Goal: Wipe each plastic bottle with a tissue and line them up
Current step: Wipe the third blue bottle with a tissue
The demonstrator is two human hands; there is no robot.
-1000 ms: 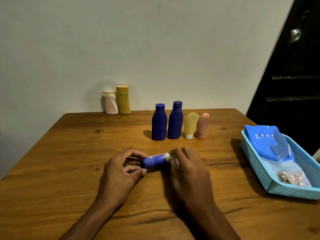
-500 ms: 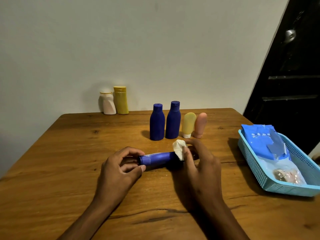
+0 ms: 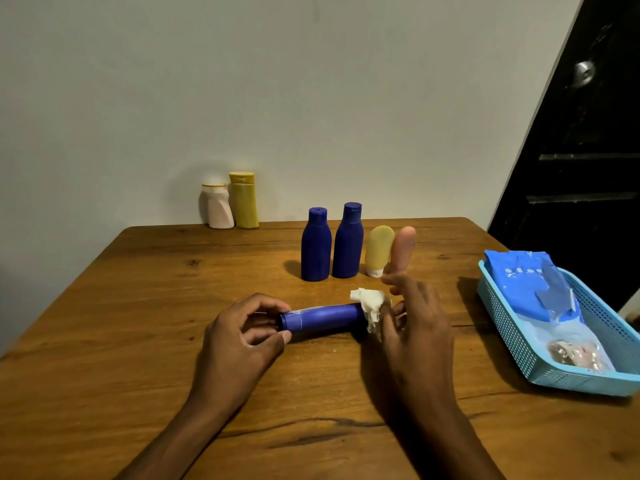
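A blue plastic bottle [image 3: 322,317] lies on its side on the wooden table [image 3: 138,306]. My left hand [image 3: 242,337] grips its left end with curled fingers and thumb. My right hand [image 3: 412,323] holds a crumpled white tissue [image 3: 370,303] against the bottle's right end. Behind stand two blue bottles [image 3: 316,245] [image 3: 348,242], a yellow tube [image 3: 378,251] and a pink tube [image 3: 402,247] in a row. A white bottle [image 3: 216,206] and a yellow bottle [image 3: 243,200] stand at the far edge by the wall.
A light blue plastic basket [image 3: 512,341] sits at the table's right edge, holding a blue tissue pack [image 3: 526,282] and a clear wrapper. A dark door is behind it on the right.
My right hand has slid the tissue along the bottle from near its middle to its right end, uncovering most of the blue body. My left hand has kept its grip.
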